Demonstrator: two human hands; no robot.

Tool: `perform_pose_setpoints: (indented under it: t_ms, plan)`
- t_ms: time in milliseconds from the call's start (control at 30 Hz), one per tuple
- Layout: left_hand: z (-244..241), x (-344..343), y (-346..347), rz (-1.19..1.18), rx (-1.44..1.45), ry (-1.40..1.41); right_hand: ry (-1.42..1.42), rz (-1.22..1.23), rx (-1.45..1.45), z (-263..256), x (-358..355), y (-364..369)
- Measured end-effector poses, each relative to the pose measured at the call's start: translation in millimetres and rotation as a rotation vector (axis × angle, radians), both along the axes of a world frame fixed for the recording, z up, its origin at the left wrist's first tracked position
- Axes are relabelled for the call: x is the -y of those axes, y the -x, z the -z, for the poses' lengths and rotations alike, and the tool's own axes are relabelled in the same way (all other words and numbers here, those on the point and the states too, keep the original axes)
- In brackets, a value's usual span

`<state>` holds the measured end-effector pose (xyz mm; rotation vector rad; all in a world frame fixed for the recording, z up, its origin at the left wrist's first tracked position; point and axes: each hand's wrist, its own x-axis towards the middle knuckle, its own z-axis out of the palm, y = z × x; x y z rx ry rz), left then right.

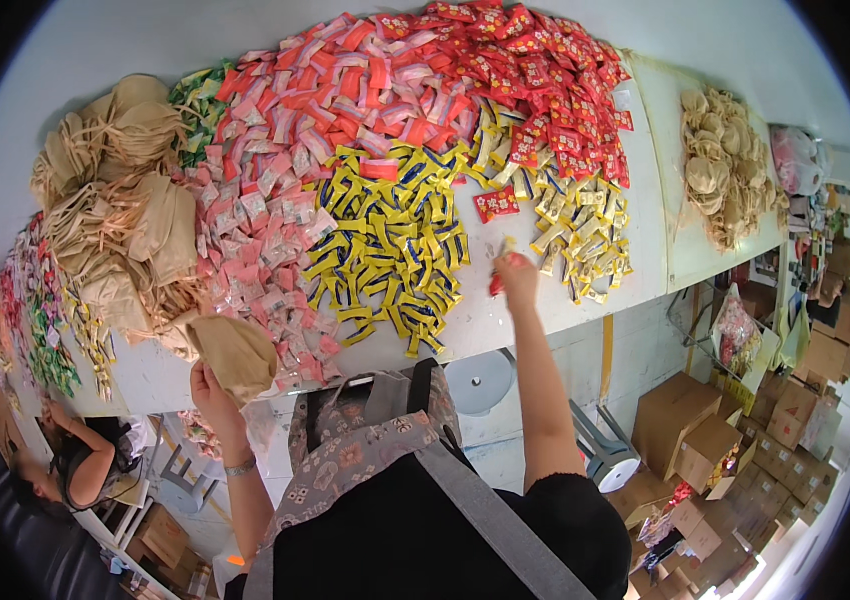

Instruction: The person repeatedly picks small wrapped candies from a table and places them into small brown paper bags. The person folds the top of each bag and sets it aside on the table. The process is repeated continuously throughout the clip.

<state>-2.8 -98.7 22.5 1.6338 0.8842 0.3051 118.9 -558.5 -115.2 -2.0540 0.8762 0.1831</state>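
Note:
My left hand point(213, 397) grips a tan fabric pouch point(237, 358) by its edge, at the table's front left. Over the white table point(481, 319), my right hand point(518, 280) has its fingers closed on a red packet point(496, 286); a small cream-yellow piece point(508, 244) shows at its fingertips. Just beyond lies a single red packet point(496, 205) with a flower print. Cream-and-gold wrapped sweets point(590, 247) spread right of my right hand, and yellow-and-blue wrapped bars point(395, 240) lie to its left. Pink sachets point(245, 247) lie beyond the held pouch.
Red packets point(552, 67) and pink-and-red packets point(365, 82) are heaped at the back. Tan pouches point(124, 217) pile up on the left, more pouches point(729, 165) at the right. Another person point(79, 465) works at far left. Stools point(477, 381) and cardboard boxes point(676, 416) stand below.

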Motion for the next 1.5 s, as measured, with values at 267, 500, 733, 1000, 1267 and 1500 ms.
perform_pose_setpoints:
  t_ms: [267, 500, 733, 1000, 1267, 1500]
  plan:
    - [13.7, 76.6, -23.4, 0.536, -0.032, -0.574, 0.019, -0.013, -0.011, -1.0, -39.1, -3.9]
    - [22.2, 148.0, -28.6, 0.593, 0.066, -0.701, -0.619, -0.759, -0.154, -137.0, -150.8, 55.9]
    - [18.2, 177.9, -1.1, 0.739, 0.223, -0.738, -1.592, -0.036, -0.531, -58.7, -172.3, 64.3]
    - [27.6, 180.6, 7.3, 0.798, 0.091, -0.698, -1.055, -0.46, -0.285, -27.1, -181.5, 53.8]
    - [-25.1, 146.4, -17.8, 0.87, -0.189, -0.667, 0.373, -1.573, -0.104, -174.9, -154.6, 48.4]
    - [-56.7, 125.9, -31.1, 1.171, 0.426, -0.499, 0.458, -1.409, 0.928, -174.3, -114.6, 70.7]
